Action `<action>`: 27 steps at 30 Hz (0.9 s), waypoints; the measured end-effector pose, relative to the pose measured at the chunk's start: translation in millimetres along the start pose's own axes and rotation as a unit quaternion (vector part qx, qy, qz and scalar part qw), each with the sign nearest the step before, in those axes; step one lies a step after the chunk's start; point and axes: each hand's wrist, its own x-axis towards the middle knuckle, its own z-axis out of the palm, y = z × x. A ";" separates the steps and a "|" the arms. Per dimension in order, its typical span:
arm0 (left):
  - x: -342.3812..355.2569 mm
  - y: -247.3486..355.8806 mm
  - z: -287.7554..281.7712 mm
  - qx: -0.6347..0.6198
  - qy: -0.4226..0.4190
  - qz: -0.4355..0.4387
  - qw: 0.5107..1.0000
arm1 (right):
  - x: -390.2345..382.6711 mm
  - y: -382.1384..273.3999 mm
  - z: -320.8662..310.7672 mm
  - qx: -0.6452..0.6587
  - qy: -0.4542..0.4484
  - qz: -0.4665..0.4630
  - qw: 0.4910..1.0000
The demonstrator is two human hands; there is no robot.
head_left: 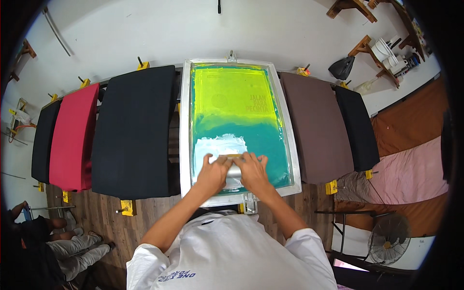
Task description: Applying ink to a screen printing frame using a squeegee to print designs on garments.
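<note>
A silver-framed printing screen lies in the middle, clamped at top and bottom. Its mesh is teal below and lime yellow-green above, with faint lettering and a round mark. A patch of white ink covers its lower left. On that patch, my left hand and my right hand grip a silver squeegee with a thin yellow strip along the top, fingers curled over it side by side.
Fabric-covered boards flank the screen: black, red, brown and others, with yellow clamps. At lower left are people's legs. At right are shelves, hanging brown and pink cloths and a standing fan.
</note>
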 end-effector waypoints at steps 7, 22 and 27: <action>51.2 -62.7 -42.4 0.065 -0.096 -0.047 0.992 | 88.1 6.0 2.8 0.045 -0.096 0.011 0.994; 25.9 -57.4 -22.8 -0.021 -0.100 -0.035 0.994 | 72.8 12.8 7.9 0.027 -0.149 0.025 0.988; 23.7 -48.1 -18.2 -0.021 -0.111 -0.036 0.993 | 57.5 11.8 4.1 0.048 -0.157 0.046 0.985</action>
